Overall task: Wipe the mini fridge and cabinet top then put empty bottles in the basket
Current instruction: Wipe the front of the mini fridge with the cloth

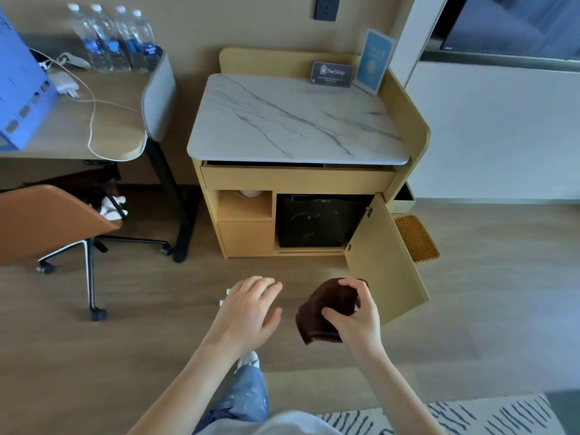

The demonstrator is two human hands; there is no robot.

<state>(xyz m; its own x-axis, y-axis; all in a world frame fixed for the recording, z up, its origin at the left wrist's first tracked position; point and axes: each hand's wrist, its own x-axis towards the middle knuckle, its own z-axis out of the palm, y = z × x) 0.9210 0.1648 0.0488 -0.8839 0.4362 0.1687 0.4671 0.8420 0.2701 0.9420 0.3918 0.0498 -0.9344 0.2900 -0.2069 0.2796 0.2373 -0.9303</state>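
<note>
A wooden cabinet with a white marble top (298,120) stands ahead against the wall. Its door (383,262) is swung open to the right, showing a black mini fridge (317,221) inside. My right hand (357,312) grips a folded dark brown cloth (323,312) above the floor, in front of the cabinet. My left hand (251,309) hovers beside it with its fingers spread and relaxed, holding nothing. Several clear water bottles (116,42) stand upright on the desk at the far left. A woven basket (417,237) sits on the floor to the right of the cabinet, partly hidden by the door.
Two sign cards (332,73) stand at the back of the marble top. A desk (78,127) with a blue box, charger and white cable is at left, a brown swivel chair (53,221) before it. A patterned rug (455,416) lies at lower right.
</note>
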